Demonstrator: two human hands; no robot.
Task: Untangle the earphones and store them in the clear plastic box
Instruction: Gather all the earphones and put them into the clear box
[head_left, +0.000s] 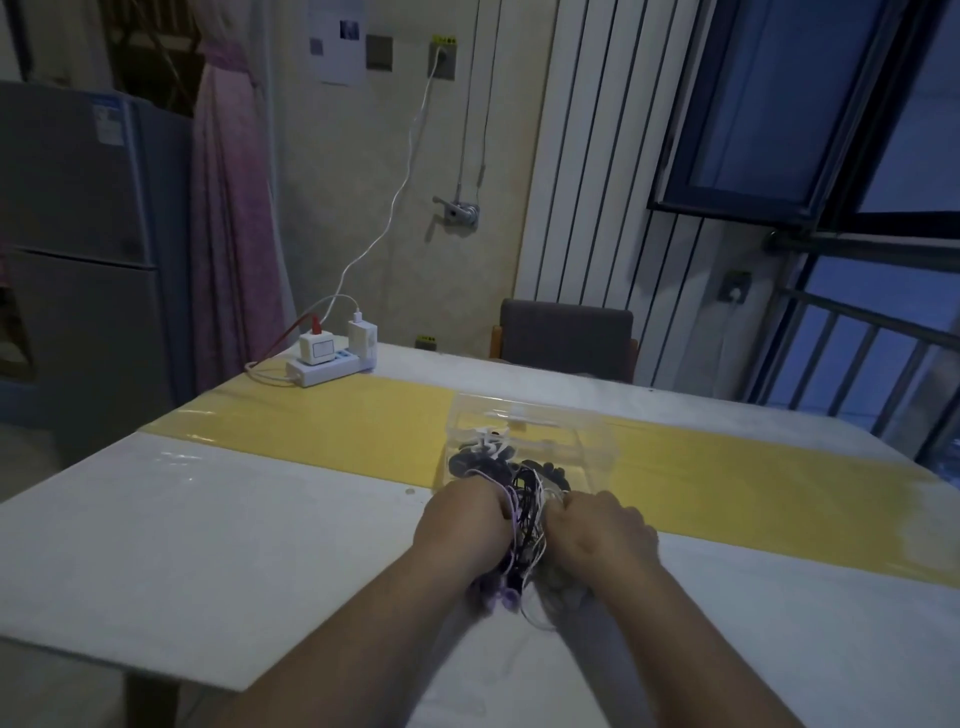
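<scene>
A tangle of earphones (525, 525) with black, white and purple cords lies on the table between my two hands. My left hand (465, 519) grips the left side of the bundle, purple cord running under its fingers. My right hand (597, 530) grips the right side, fingers curled into the cords. Purple earbuds hang from the bundle near my left wrist. Just beyond the hands stands the clear plastic box (545, 431), open on top, with several dark and white earphones inside.
The white table (208, 519) has a yellow strip across its middle. A white power strip (332, 358) with chargers and cables sits at the far left corner. A chair (566, 338) stands behind the table, a fridge at left, a window at right.
</scene>
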